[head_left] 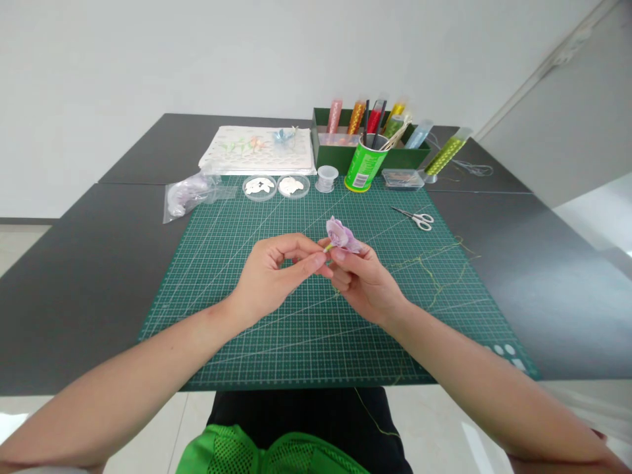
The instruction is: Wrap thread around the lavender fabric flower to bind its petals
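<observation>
A small pale purple flower [342, 236] with a short yellow-green stem is between both hands above the green cutting mat [276, 342]. My left hand [279, 273] pinches the stem end with thumb and fingertips. My right hand [363, 276] is closed on the flower's base, its thumb just under the petals. Green thread [437, 286] lies loosely on the mat to the right of my right hand, and a strand hangs over the front edge of the table.
White-handled scissors [419, 220] lie at the mat's right. Along the back stand a green can [364, 168], a dark green box [336, 157] of thread tubes, lidded round dishes [259, 187], a plastic bag [185, 197] and white sheets [257, 161].
</observation>
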Tool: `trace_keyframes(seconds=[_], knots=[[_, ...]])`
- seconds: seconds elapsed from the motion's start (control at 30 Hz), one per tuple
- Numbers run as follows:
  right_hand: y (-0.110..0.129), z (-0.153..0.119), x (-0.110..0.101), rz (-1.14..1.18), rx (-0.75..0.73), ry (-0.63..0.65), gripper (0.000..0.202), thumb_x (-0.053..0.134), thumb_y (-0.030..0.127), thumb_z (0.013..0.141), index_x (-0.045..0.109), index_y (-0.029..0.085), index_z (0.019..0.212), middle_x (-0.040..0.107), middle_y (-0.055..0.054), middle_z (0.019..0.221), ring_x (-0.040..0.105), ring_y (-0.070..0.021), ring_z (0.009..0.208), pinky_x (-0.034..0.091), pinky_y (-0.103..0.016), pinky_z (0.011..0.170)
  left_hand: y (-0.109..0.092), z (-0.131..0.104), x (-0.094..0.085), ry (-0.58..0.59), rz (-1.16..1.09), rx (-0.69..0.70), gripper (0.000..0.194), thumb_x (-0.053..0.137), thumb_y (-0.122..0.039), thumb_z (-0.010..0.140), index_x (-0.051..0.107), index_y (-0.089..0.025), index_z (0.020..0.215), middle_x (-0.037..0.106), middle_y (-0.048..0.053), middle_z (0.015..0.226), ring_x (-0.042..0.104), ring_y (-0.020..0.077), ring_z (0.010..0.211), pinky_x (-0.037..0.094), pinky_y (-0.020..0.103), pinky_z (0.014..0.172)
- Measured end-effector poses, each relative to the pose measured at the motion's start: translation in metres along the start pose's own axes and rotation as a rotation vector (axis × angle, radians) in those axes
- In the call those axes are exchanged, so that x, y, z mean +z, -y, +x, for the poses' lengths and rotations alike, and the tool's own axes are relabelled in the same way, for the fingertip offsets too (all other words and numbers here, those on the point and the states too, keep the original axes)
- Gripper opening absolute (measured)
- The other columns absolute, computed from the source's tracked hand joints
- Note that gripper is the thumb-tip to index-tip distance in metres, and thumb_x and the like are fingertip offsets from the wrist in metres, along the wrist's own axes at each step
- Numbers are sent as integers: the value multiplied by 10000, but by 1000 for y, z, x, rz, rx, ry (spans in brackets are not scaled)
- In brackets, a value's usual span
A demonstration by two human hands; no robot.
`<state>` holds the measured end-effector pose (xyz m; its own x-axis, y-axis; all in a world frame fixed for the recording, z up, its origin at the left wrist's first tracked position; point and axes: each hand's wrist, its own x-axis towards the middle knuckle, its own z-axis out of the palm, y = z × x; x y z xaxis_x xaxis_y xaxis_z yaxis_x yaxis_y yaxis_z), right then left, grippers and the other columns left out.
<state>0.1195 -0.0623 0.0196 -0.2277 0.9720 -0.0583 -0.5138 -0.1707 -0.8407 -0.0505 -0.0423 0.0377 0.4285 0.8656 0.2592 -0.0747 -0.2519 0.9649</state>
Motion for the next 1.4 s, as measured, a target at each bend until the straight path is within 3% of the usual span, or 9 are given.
trace_keyframes(seconds=[0.17,0.27,0.4,0.57,0.77,0.97,1.17,1.4], knots=[[0,-1,-3,-207,-67,-166,162,821,367,787,785,210,766,379,82,483,205,-61,463,153,-239,425,-3,3,-5,-141,234,131,146,677,-232,895,688,-192,755,759,2,682,702,148,647,552,281,658],[3,-4,-3,-392,-174,-168,121,827,335,789,810,221,751,497,45,518,278,-70,480,203,-250,448,-2,6,-10,-206,330,163,149,657,-195,889,674,-194,741,737,-15,643,686,136,626,538,276,666],[14,-13,1,-594,-352,-144,56,816,268,810,842,250,764,519,26,536,345,-92,511,260,-272,487,-1,10,-15,-224,428,178,154,656,-185,881,665,-195,728,719,-29,616,653,121,584,514,262,642],[30,-22,2,-689,-468,-92,68,814,248,828,864,291,810,523,19,534,342,-97,489,254,-284,468,2,10,-16,-127,647,198,180,642,-192,894,673,-200,717,707,-49,629,643,121,605,483,287,708],[40,-23,-9,-663,-454,-74,54,834,293,804,868,333,818,725,-32,674,477,-137,514,338,-302,460,6,3,-11,80,899,398,138,603,-177,923,692,-215,826,693,-64,648,628,121,603,412,322,736],[41,-13,-18,-637,-436,-113,60,825,284,804,866,326,817,781,-21,728,515,-133,517,361,-284,454,9,-6,0,232,961,537,180,556,-156,947,683,-213,833,729,-37,692,661,132,654,417,322,742],[40,-1,-19,-658,-348,-89,95,795,239,810,861,295,851,818,-27,827,691,-179,680,490,-274,518,9,-8,4,270,914,561,182,577,-143,934,675,-209,796,693,-56,644,623,119,616,423,311,741],[32,13,-33,-707,-266,-51,79,802,287,816,858,274,869,834,-39,936,757,-211,872,585,-332,762,1,-6,2,219,806,550,168,598,-133,911,650,-206,769,694,-71,645,638,101,608,439,298,740]])
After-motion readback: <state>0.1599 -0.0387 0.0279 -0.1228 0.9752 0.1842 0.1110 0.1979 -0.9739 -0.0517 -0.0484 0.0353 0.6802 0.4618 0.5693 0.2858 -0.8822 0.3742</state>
